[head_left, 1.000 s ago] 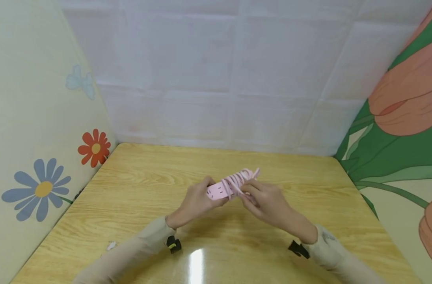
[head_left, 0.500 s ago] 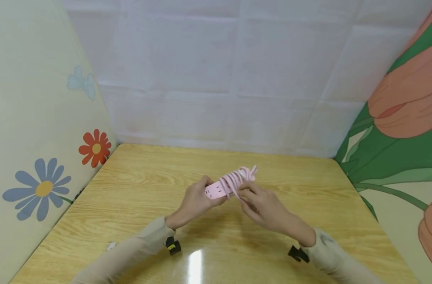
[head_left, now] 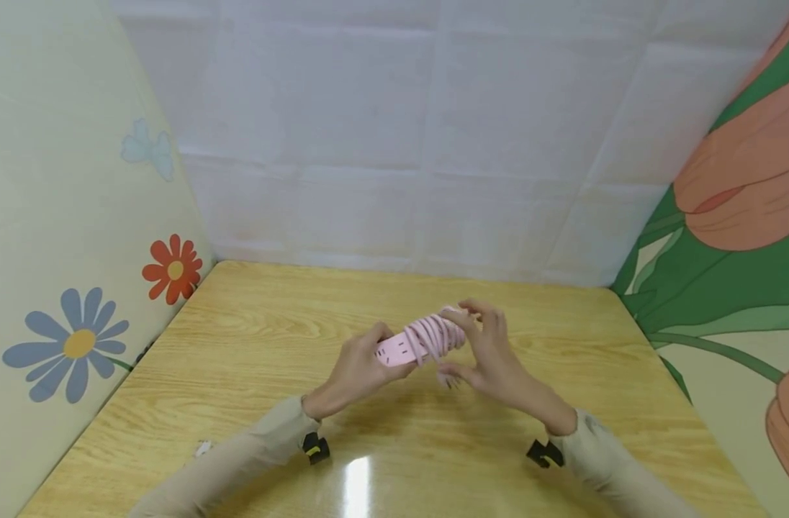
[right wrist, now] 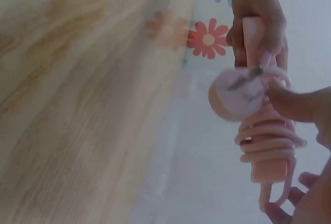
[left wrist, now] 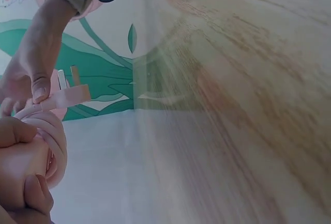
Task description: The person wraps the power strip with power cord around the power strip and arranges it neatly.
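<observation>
A pink power strip [head_left: 394,350] with a pink cord [head_left: 430,336] wound round it is held up over the table. My left hand [head_left: 358,365] grips its bare socket end, thumb on the near side. My right hand [head_left: 498,363] is at the far, wound end, its thumb and fingers spread wide apart. In the right wrist view, the right thumb [right wrist: 292,100] lies on the cord beside the round plug [right wrist: 235,93], while its fingertips are by the end loop [right wrist: 264,203]. The plug [left wrist: 70,97] hangs loose below the right thumb, metal prongs showing in the left wrist view.
A wood-grain table [head_left: 278,309] lies under both hands. A small white scrap [head_left: 203,448] is on it near the left forearm. White cloth [head_left: 343,144] stands behind, with flower-printed panels [head_left: 77,216] at the sides.
My right hand has gone from pinching the cord at the near side of the windings to spreading round the far end. The plug now shows under its thumb. The left hand's hold stays put.
</observation>
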{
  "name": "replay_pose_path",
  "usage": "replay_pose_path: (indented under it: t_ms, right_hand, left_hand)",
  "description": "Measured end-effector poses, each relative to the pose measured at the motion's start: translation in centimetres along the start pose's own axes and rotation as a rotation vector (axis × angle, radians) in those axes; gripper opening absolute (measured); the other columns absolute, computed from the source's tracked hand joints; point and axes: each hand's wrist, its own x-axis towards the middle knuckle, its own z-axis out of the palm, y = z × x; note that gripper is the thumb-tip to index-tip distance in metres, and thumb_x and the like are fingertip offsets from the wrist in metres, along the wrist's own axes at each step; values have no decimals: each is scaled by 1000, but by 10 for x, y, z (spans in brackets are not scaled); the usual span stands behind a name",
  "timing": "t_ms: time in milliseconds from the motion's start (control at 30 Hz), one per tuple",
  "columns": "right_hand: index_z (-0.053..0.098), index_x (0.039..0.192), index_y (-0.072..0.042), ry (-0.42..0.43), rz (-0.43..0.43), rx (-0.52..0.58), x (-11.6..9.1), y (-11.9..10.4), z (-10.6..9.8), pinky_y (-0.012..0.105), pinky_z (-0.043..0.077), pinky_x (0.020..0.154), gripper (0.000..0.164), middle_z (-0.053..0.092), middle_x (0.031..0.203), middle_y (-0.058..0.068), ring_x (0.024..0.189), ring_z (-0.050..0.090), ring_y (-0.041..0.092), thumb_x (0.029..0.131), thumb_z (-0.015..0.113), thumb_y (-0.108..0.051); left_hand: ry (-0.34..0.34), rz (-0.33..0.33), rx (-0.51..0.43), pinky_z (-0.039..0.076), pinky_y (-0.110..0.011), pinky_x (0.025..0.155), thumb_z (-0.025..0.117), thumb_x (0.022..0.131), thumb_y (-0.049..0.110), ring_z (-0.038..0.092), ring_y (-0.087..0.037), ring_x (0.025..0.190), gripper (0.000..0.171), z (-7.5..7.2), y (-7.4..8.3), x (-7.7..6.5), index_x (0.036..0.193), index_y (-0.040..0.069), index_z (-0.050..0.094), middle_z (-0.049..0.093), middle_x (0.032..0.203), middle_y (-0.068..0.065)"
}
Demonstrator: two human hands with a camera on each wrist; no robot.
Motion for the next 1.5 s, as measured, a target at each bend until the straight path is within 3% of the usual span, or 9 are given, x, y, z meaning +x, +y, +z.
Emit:
replay_pose_path:
  t_ms: [200,400,633,833,933,1167,1267,1433,1500]
  right_hand:
    - [36,149,-7,-143,49,23,5,6,-10,65,30,100,108,30,150,26,128,32,45,62,92,-39]
    - [46,144,-9,-301,119,-19,1,8,-10,50,49,82,98,52,133,19,110,44,33,65,91,-45]
    - [53,128,-5,-295,46,-195,-6,17,-1,49,45,88,85,55,117,14,104,50,30,65,88,-50]
    - [54,121,0,-175,-96,-320,-9,26,4,54,45,90,82,55,114,18,102,53,35,63,86,-49]
    - [53,124,1,-108,-170,-362,-9,31,6,50,49,81,82,55,116,19,99,55,34,63,87,-42]
    - [52,120,-3,-13,-290,-498,-10,39,6,42,48,68,83,54,112,18,91,54,32,58,95,-37]
    - [51,117,-3,10,-318,-526,-8,40,7,41,49,65,79,55,109,18,88,55,32,59,96,-34]
    - [52,113,-2,26,-363,-547,-6,43,10,40,52,64,73,58,107,20,85,59,32,62,95,-31]
    - [53,112,-1,24,-388,-570,-6,44,12,39,53,63,62,60,108,20,83,61,31,71,89,-30]
  left_hand:
    - [-15,74,34,50,-23,52,87,74,20,56,-7,64,37,0,0,-1,96,10,58,61,80,5]
    - [-60,213,122,48,-17,52,86,74,18,56,-6,63,38,3,-2,0,97,8,59,64,80,1]
    - [-110,300,353,43,-11,51,84,77,26,55,-6,63,40,6,0,8,102,9,57,63,83,2]
    - [-109,341,409,44,-13,51,84,79,25,60,-11,65,48,4,3,14,112,6,55,66,89,-3]
    - [-104,321,422,49,-19,57,84,80,26,62,-14,74,54,3,4,17,119,3,55,67,96,-6]
    - [-134,317,445,54,-30,71,74,89,34,63,-18,90,38,1,7,22,116,9,67,70,104,-4]
    - [-209,266,328,54,-30,73,63,98,31,65,-17,88,36,-1,7,24,122,5,65,71,105,-7]
    - [-327,99,120,55,-32,81,55,103,23,66,-18,92,35,-6,3,27,129,2,62,70,113,-11]
    - [-353,19,40,56,-31,73,58,101,21,67,-23,85,35,-9,1,29,130,2,62,71,106,-14]
